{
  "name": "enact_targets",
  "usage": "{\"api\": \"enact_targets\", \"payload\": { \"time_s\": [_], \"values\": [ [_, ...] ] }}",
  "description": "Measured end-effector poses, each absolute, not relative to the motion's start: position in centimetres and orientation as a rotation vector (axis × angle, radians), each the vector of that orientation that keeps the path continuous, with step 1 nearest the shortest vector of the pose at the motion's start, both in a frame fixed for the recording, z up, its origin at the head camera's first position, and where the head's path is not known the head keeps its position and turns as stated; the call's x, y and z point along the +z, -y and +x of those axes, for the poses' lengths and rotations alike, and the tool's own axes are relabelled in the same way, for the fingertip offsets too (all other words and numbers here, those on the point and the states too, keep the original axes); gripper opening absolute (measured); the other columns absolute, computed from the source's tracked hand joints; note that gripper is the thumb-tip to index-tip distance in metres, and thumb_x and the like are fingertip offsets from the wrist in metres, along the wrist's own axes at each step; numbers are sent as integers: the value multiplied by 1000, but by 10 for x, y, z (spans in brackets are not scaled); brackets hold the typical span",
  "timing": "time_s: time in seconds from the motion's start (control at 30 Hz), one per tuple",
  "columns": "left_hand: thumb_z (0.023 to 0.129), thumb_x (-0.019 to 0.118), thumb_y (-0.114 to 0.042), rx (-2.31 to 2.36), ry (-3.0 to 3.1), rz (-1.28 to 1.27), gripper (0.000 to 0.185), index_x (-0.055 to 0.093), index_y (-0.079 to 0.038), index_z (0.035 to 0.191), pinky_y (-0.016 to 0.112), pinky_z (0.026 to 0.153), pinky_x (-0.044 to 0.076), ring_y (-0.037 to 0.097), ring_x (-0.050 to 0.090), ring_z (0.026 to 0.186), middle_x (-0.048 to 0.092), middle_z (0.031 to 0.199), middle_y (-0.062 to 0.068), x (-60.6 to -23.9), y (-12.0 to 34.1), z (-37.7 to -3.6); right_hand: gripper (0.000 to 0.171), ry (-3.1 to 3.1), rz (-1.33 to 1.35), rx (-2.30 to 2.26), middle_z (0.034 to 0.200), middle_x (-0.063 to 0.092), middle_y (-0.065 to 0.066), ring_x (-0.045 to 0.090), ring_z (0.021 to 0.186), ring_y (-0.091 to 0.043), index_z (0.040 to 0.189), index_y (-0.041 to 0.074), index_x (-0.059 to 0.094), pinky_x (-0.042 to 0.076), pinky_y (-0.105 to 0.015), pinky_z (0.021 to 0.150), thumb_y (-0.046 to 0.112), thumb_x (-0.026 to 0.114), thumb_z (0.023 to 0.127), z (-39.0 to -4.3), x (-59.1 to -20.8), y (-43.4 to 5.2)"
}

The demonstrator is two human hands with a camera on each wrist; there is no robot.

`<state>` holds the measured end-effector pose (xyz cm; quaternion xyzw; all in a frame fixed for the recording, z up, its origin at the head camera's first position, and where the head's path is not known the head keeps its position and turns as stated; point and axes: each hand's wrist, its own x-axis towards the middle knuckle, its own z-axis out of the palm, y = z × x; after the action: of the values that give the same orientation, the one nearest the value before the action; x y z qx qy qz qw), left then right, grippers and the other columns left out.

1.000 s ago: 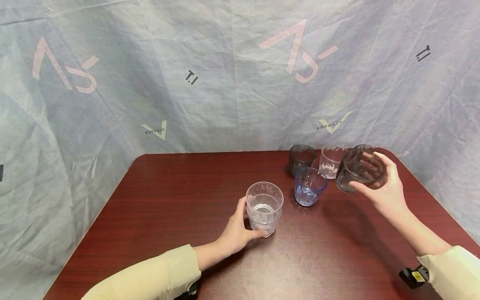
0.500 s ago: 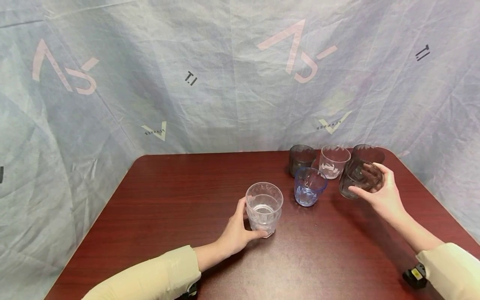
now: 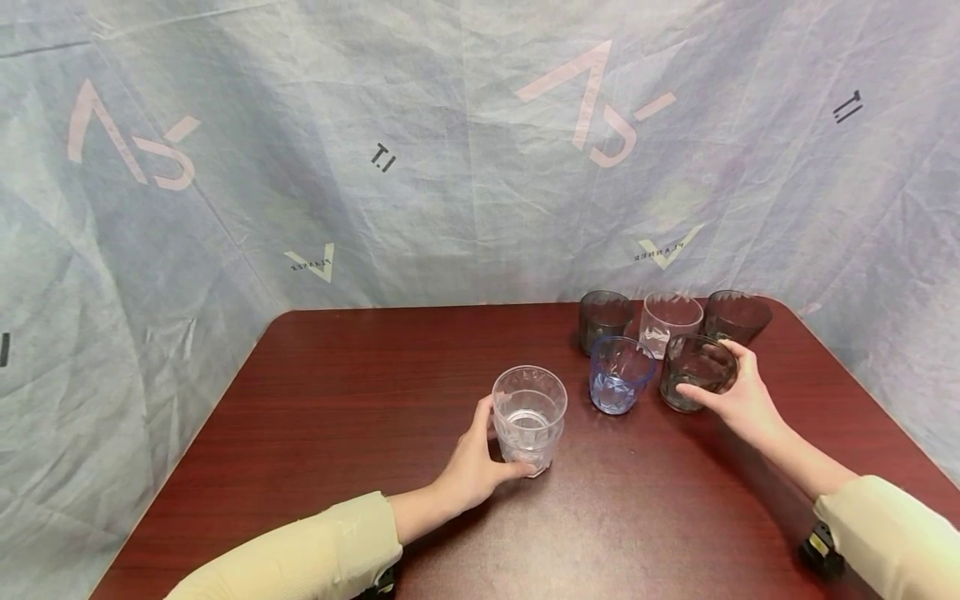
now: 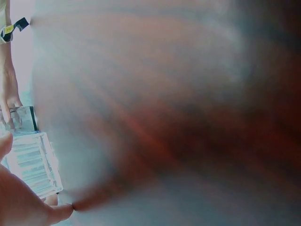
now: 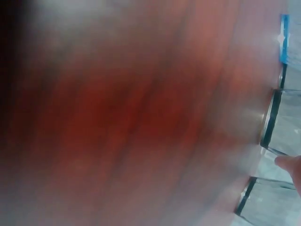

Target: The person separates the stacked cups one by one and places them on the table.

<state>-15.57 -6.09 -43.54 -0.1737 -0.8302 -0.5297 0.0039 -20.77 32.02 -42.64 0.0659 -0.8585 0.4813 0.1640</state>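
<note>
My left hand [image 3: 472, 462] grips a clear faceted glass [image 3: 528, 419] that stands upright near the middle of the dark red table [image 3: 360, 400]; the same clear glass [image 4: 33, 162] shows at the left edge of the blurred left wrist view. My right hand [image 3: 738, 398] holds a dark smoky glass [image 3: 696, 371], now set upright on the table just right of a blue glass [image 3: 618, 373]. In the right wrist view only blurred table and dark glass edges [image 5: 273, 117] show.
Behind the blue glass stand a dark glass [image 3: 603, 318], a clear glass [image 3: 667, 321] and another dark glass [image 3: 737, 315] in a row near the table's far right corner. A wrinkled blue-grey cloth backdrop [image 3: 450, 150] rises behind the table.
My right hand has brought the tilted dark glass down and leftward until it stands upright on the table beside the blue glass. The left hand and its clear glass have not moved.
</note>
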Motion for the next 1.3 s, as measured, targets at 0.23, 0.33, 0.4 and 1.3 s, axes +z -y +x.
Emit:
{"api": "enact_targets", "payload": {
  "time_s": [0.23, 0.33, 0.4, 1.3],
  "values": [
    [67, 90, -16, -1667, 2586, -568, 93, 33, -19, 140, 54, 94, 40, 31, 59, 108, 59, 122, 10, -435, 61, -155, 87, 2437, 226, 1411, 134, 37, -27, 42, 107, 7, 139, -6, 11, 40, -6, 78, -1, 76, 82, -215, -428, -319],
    [66, 90, -16, -1659, 2584, -575, 93, 33, -19, 140, 54, 93, 41, 32, 59, 108, 59, 122, 11, -435, 61, -156, 86, 2443, 223, 1421, 134, 37, -27, 43, 107, 5, 139, -5, 10, 41, -5, 77, -1, 75, 83, -214, -428, -318],
    [66, 90, -15, -1655, 2585, -574, 93, 33, -19, 140, 54, 93, 40, 32, 59, 108, 59, 122, 11, -435, 61, -156, 87, 2464, 216, 1419, 135, 37, -28, 47, 113, -6, 140, -5, 8, 40, -5, 78, 0, 74, 84, -214, -427, -318],
    [66, 91, -16, -1661, 2590, -569, 94, 33, -19, 140, 54, 95, 40, 32, 59, 110, 60, 119, 11, -436, 61, -156, 86, 1846, 1042, 1824, 154, 30, -15, 25, 142, -21, 146, -6, 23, 21, -26, 112, -2, 78, 79, -190, -360, -226]
  ]
}}
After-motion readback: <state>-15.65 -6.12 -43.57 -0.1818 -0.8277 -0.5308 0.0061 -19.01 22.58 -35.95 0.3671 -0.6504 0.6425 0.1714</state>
